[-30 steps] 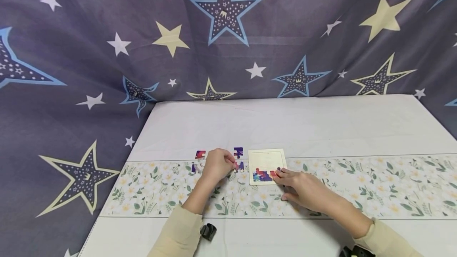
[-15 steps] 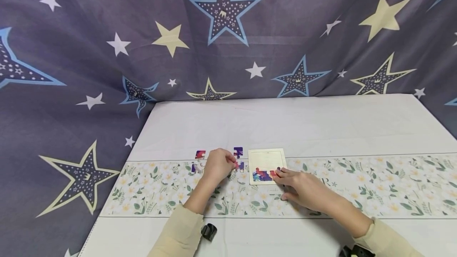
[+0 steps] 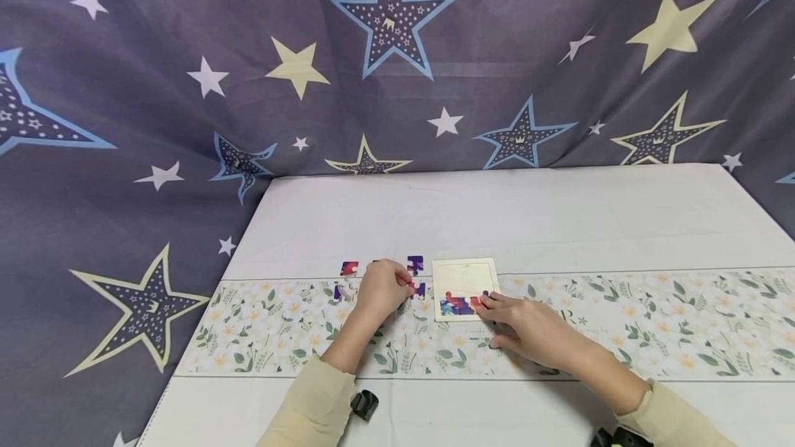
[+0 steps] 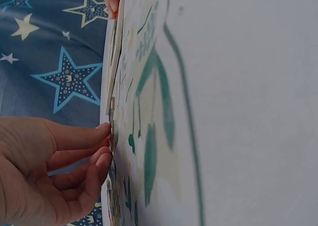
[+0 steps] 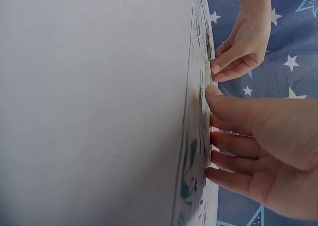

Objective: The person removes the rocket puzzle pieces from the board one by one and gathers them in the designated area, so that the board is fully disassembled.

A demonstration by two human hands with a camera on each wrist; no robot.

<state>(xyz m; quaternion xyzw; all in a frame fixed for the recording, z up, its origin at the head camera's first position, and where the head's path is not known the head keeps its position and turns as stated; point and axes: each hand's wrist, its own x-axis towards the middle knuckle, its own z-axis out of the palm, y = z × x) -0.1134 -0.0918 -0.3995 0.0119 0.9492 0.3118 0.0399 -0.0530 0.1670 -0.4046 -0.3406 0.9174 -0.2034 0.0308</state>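
My left hand (image 3: 384, 288) pinches a small purple-and-pink puzzle piece (image 3: 420, 290) between thumb and fingertips, low at the cloth; its left part is hidden. In the left wrist view, the thumb and fingers (image 4: 102, 132) meet at the thin edge of that piece. Right of it lies a pale square puzzle tray (image 3: 462, 276), with several joined colourful pieces (image 3: 456, 305) along its near side. My right hand (image 3: 528, 326) rests its extended fingertips on the tray's near right corner, over the end of that row. The right wrist view has these fingers (image 5: 233, 144) spread along the tray's edge.
Other loose pieces lie around the left hand: a purple one (image 3: 415, 264) behind it, a red one (image 3: 349, 268) and a purple-and-white one (image 3: 344, 292) to its left. Another is mostly covered by the hand. A floral band (image 3: 273, 336) crosses the white tablecloth (image 3: 497, 216).
My left hand has shifted very slightly right, and its fingertips now cover more of the puzzle piece. The right hand and the tray have stayed in place.
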